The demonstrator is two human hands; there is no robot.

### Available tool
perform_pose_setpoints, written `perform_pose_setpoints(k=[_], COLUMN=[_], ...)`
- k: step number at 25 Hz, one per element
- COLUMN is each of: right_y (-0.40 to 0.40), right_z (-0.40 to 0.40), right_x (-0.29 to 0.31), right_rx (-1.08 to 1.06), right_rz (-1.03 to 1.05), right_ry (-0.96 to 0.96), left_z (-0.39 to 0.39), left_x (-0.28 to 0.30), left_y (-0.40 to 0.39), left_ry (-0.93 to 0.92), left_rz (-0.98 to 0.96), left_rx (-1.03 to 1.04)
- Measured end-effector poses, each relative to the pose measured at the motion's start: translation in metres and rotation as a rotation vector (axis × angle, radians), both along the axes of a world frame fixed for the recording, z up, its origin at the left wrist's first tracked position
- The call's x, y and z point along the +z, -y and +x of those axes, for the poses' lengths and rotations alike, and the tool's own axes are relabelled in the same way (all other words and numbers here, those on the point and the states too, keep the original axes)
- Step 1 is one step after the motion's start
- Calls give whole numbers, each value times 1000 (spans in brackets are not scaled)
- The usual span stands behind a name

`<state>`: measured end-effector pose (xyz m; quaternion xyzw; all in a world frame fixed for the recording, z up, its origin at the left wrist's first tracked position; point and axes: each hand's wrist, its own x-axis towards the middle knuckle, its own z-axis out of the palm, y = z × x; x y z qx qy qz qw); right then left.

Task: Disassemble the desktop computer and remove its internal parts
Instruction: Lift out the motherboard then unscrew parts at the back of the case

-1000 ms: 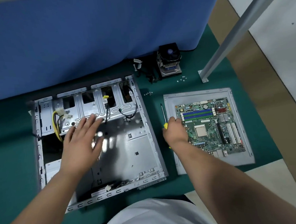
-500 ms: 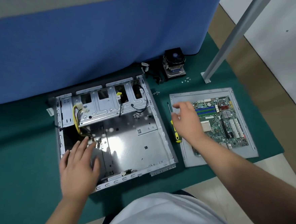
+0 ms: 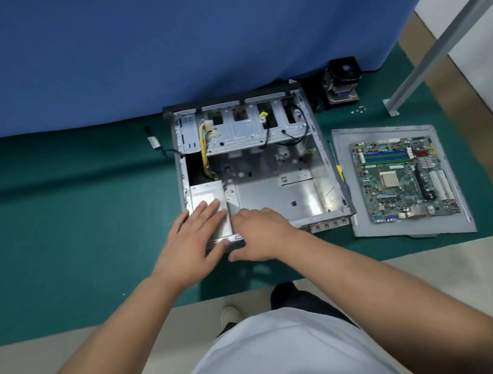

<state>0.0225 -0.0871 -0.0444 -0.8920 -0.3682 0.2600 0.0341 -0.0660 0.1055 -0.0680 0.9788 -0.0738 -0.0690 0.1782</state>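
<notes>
Left hand [image 3: 195, 243] now flat, fingers straight, pressing on the power supply [image 3: 208, 199] in the near-left corner of the computer case [image 3: 283, 184]. Right hand [image 3: 262, 235] moved off the motherboard [image 3: 399, 176] to the case's near rim beside the left; fingers curled over the rim, grip not discernible. Screwdriver [image 3: 338, 168] released, lying just right of the case. Motherboard on a grey panel [image 3: 457, 221], further right.

Head camera looks steeply down, near hands.

Even, fairly bright overhead light; glare on the case floor [image 3: 304, 191], soft shadows under the forearms, slight motion blur, wide-angle bending at edges
</notes>
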Motion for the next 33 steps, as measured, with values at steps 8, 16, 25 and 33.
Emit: perform_pose_setpoints(k=[8,16,25,33], right_y=[-18,-17,-23,-20], right_z=[-26,-31,-36,-31], right_x=[-21,-23,-35,-32], right_rx=[-74,-57,-133,-105], right_rz=[-39,-44,-82,-30], right_ry=[392,499,567,533], left_z=[-14,-18,-17,-16], left_x=[-12,-22,-35,-22], left_y=[3,3,6,2], left_ry=[-12,64,258,76], left_rz=[93,62,108,-122], left_rx=[31,25,62,40])
